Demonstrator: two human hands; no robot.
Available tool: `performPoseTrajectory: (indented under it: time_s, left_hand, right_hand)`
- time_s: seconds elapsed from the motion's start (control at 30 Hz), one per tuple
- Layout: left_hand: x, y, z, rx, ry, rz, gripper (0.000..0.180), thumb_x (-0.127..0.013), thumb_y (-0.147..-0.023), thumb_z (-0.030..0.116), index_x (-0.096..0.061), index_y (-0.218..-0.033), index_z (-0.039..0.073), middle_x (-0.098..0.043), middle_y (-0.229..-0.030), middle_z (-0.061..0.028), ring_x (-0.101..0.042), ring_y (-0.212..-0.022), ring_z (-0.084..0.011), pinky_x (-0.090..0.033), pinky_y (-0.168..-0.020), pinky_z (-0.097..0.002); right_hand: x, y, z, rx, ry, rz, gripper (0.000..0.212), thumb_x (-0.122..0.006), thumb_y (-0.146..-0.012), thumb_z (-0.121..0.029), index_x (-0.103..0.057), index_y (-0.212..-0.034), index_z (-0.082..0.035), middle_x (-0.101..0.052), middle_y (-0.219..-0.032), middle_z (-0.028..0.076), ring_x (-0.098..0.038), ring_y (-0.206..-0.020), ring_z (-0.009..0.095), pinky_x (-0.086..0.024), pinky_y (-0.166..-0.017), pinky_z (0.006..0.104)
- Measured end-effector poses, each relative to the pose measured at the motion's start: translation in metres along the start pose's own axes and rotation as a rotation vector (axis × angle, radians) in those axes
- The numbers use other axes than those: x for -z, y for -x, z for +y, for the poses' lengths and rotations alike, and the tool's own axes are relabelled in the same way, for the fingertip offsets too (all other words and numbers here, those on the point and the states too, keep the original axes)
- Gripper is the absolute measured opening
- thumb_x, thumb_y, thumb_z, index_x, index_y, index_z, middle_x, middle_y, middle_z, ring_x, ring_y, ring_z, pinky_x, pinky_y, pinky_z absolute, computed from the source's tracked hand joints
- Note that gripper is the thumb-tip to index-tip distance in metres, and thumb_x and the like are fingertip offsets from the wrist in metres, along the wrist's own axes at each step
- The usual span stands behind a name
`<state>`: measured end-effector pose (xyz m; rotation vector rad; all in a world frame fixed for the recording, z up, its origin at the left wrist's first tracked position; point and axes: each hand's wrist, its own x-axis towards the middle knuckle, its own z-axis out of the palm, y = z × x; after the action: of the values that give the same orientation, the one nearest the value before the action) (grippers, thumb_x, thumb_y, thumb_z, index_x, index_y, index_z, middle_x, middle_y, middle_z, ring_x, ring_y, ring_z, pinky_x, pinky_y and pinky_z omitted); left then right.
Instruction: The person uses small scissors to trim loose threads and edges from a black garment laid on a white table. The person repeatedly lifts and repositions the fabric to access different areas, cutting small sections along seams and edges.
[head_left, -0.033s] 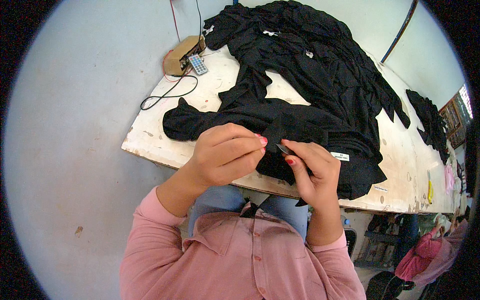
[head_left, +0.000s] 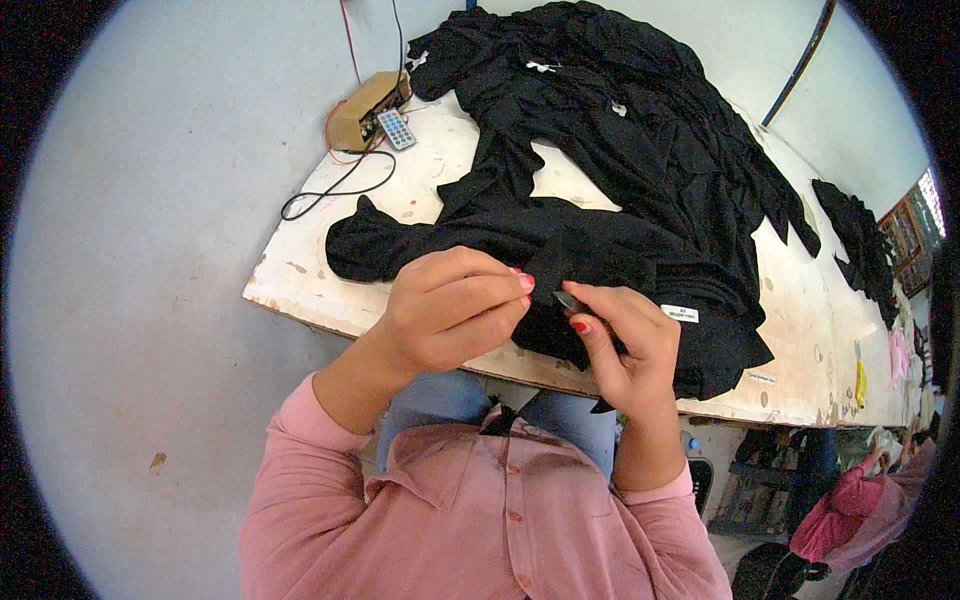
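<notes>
Black garment lies at frame centre on the surface, its near edge pulled up btwn both hands. Fabric is matte, soft, thin knit, bunched in folds, w/ one rolled sleeve running left. Left hand is curled shut, fingertips pinching the cloth edge. Right hand is closed too, thumb and forefinger clamped on a small dark tool right at the cloth; tool's shape too small to tell. Hands nearly touching. White label on fabric just right of right hand. Bigger heap of black clothes fills upper centre. Surface is a white painted board, chipped and stained. Upper left: tan box, grey remote w/ buttons, black cable looping.
</notes>
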<state>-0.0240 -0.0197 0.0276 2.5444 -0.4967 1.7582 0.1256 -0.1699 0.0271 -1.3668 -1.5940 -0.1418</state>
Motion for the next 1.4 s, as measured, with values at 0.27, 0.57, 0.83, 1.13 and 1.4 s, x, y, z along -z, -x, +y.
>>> performPoseTrajectory:
  time_s: [0.27, 0.57, 0.83, 1.13, 1.4]
  left_hand:
    - [-0.004, 0.005, -0.003, 0.097, 0.079, 0.013, 0.015, -0.071, -0.064, 0.004, -0.062, -0.075, 0.000, -0.064, -0.084, -0.0097, -0.064, -0.073, -0.0227, -0.053, -0.061, -0.0266]
    - [-0.020, 0.009, 0.016, 1.092, 0.618, -0.318, 0.023, -0.071, -0.081, 0.010, -0.056, -0.096, 0.002, -0.060, -0.077, -0.0063, -0.056, -0.062, -0.0044, -0.046, -0.054, -0.0228]
    - [-0.015, 0.047, -0.016, 1.034, 0.384, -0.419, 0.040, -0.077, -0.074, 0.019, -0.056, -0.105, 0.004, -0.063, -0.088, -0.0099, -0.062, -0.080, -0.0148, -0.049, -0.072, -0.0282]
    - [-0.033, 0.056, -0.009, 0.976, -0.126, -0.163, 0.034, -0.059, -0.058, -0.010, -0.058, -0.089, 0.004, -0.058, -0.088, -0.0130, -0.060, -0.082, -0.0315, -0.050, -0.074, -0.0373]
    - [0.062, 0.035, -0.020, 1.310, 0.963, 0.456, 0.030, -0.046, -0.076, -0.010, -0.054, -0.104, 0.001, -0.062, -0.100, -0.0093, -0.060, -0.089, -0.0140, -0.049, -0.081, -0.0265]
  right_hand:
    - [-0.004, -0.004, 0.008, -0.051, -0.036, 0.166, 0.031, -0.073, -0.076, -0.010, -0.066, -0.105, -0.002, -0.068, -0.094, 0.015, -0.066, -0.082, 0.024, -0.051, -0.070, 0.0310]
    - [-0.022, 0.003, 0.024, -0.438, -0.550, 0.264, 0.010, -0.067, -0.087, -0.012, -0.063, -0.090, -0.004, -0.061, -0.081, 0.000, -0.053, -0.075, 0.007, -0.043, -0.069, 0.0215]
    - [0.014, 0.004, 0.040, -0.396, -0.600, 0.599, 0.014, -0.061, -0.093, -0.015, -0.059, -0.102, -0.004, -0.057, -0.090, -0.002, -0.048, -0.084, 0.007, -0.038, -0.078, 0.0207]
    - [0.050, 0.014, 0.033, -0.289, -0.612, 0.888, 0.019, -0.059, -0.093, -0.015, -0.058, -0.108, -0.003, -0.061, -0.103, 0.007, -0.056, -0.095, 0.017, -0.044, -0.085, 0.0298]
    - [0.100, 0.036, 0.066, -0.335, -0.564, 1.040, 0.026, -0.059, -0.094, -0.023, -0.055, -0.108, -0.002, -0.064, -0.097, 0.011, -0.063, -0.084, 0.020, -0.053, -0.071, 0.0318]
